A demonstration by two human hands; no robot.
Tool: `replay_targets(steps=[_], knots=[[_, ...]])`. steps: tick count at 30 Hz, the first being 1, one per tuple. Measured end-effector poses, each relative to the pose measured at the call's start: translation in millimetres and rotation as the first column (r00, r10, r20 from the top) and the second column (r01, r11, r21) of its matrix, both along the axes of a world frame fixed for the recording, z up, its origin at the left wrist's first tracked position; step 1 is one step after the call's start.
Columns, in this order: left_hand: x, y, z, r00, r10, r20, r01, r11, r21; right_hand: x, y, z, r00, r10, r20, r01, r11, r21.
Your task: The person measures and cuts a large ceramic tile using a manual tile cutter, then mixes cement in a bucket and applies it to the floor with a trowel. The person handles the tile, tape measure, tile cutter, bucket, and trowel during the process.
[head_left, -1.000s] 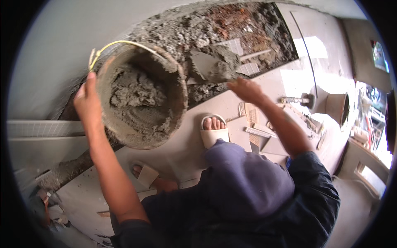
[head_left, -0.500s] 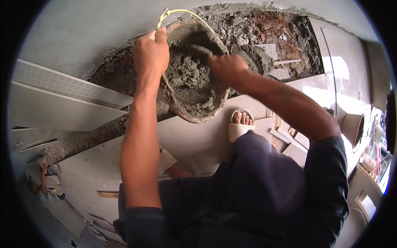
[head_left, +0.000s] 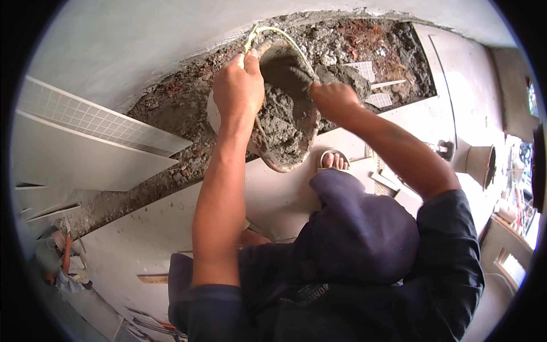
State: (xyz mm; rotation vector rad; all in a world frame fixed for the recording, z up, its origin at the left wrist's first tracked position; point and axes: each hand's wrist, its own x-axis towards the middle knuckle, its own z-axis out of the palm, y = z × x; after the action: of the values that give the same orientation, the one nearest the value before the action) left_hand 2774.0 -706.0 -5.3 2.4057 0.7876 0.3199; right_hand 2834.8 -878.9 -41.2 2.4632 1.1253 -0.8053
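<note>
My left hand [head_left: 239, 88] is closed on the far-left rim of a bucket [head_left: 279, 166], by its yellowish looped handle [head_left: 290, 43]. The bucket leans to the right, and its pale outer side shows beside my left wrist. Lumpy grey wet mortar [head_left: 280, 117] lies inside. My right hand [head_left: 336, 102] is closed at the bucket's right rim, around the handle of a trowel. Its mortar-smeared blade [head_left: 301, 75] reaches into the bucket and is hard to tell from the mortar.
A rubble-filled trench [head_left: 176, 117] runs along the wall [head_left: 142, 45]. Tile strips [head_left: 108, 119] and larger slabs [head_left: 85, 151] lean at left; tile scraps [head_left: 379, 101] lie at right. My sandalled foot [head_left: 334, 159] is near the bucket. Another person [head_left: 65, 265] works at far left.
The bucket's top has tipped rightward, baring its left outer side. My left hand has moved right with the rim. My right hand has shifted slightly right, to the bucket's edge.
</note>
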Motion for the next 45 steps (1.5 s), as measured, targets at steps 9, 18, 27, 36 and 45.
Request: replay_targets(steps=[9,18,27,36,45], knots=[[-56.9,32.7,-18.0,0.961,0.186,0.206,-0.067,0.876,-0.478,-65.4,-26.1,-60.1,0.861,0.078,-0.503,0.034,0.977,0.211],[-74.9,62.6,-31.0,0.923,0.287,0.255,-0.224,0.942,-0.251,-95.2,-8.2,-39.3,0.538,-0.016,-0.843,0.448,0.852,0.270],[-36.5,72.7,-34.0,0.938,0.324,0.124,-0.257,0.889,-0.379,-32.0,-93.3,14.3,0.356,-0.109,-0.928,0.738,0.643,0.207],[-30.5,78.5,-36.4,0.952,0.294,0.083,-0.230,0.870,-0.436,80.4,-176.1,-43.6,0.688,-0.699,0.195,0.590,0.695,0.411],[-21.0,63.7,-21.9,0.975,0.212,0.062,-0.184,0.937,-0.297,21.9,-133.8,31.6,0.939,-0.315,-0.134,0.334,0.757,0.562]])
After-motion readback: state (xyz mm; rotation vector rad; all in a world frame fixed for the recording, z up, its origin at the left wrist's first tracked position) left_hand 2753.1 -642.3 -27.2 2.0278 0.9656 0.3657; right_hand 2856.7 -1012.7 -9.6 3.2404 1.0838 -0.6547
